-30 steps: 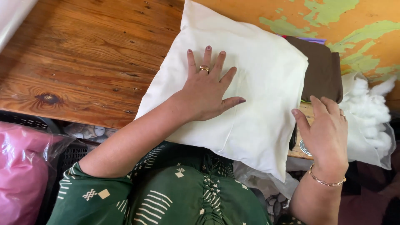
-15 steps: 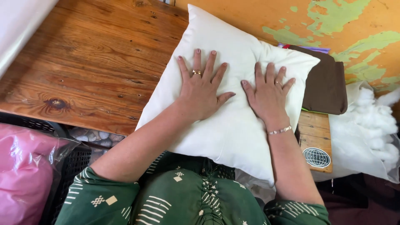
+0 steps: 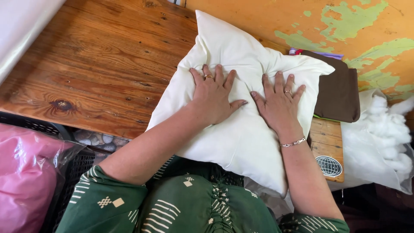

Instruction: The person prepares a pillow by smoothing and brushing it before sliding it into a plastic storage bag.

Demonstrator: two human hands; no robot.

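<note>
A white stuffed pillow lies on the wooden table, one corner hanging over the near edge. My left hand presses flat on its middle, fingers spread, a ring on one finger. My right hand presses flat just to the right of it, with a ring and a thin bracelet at the wrist. The fabric bunches into folds above both sets of fingers. Neither hand grips anything.
A folded brown cloth lies at the pillow's right. White loose stuffing in a clear bag sits further right. A pink bag in a dark crate is at lower left. An orange wall with peeling green paint stands behind.
My right hand came from the pillow's right edge onto its top. Both hands now push down and in, wrinkling the fabric above them.
</note>
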